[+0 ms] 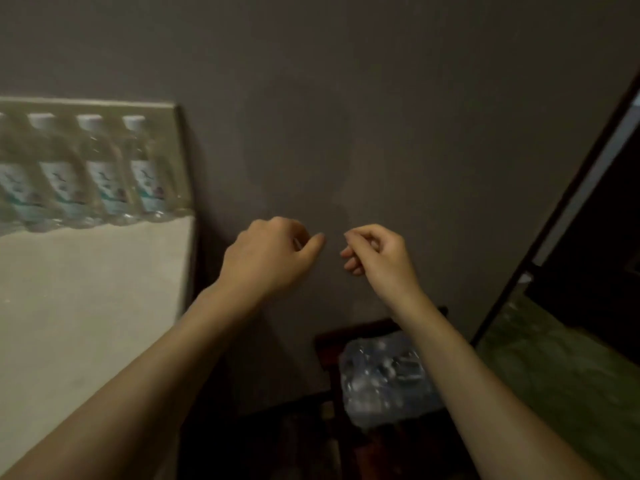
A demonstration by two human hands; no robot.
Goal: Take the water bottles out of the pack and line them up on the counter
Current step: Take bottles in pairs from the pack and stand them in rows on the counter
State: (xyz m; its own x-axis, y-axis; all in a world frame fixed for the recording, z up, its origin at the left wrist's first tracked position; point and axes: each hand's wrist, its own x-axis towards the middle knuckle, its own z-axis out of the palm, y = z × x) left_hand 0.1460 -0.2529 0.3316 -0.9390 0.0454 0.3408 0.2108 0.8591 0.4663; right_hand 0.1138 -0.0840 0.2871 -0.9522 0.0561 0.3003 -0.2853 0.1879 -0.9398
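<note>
Grey-brown plaster wall (381,98) is filling most of the view. Pale stone counter (86,306) is sitting at left, butting against it. Dark wooden stool or low stand (332,344) is sitting lower centre, with a crumpled clear-plastic bottle pack (384,375) resting on it; can't tell how many bottles are left inside, wrap is too blurred. A green patterned surface (571,375) is showing at far right behind a dark frame.

Row of clear plastic water bottles with white caps and teal labels (104,168) is already standing upright at the back of the counter, side by side, touching or nearly so. At least four are showing; the row is running off the left edge.

Both hands are hovering in mid-air in front of the wall, between counter and pack, apart from each other. Left hand (270,258) is loosely curled, holding nothing I can see. Right hand (377,258) is also curled, thumb and forefinger close together, nothing visibly pinched.

Judgement: this is looking like a gap between placements, with part of the job done. Next move is calling for a reach down and right into the pack, gripping a bottle by the body, then carrying it left to the open end of the row. Torn wrap could be snagging the bottle on the way out.
</note>
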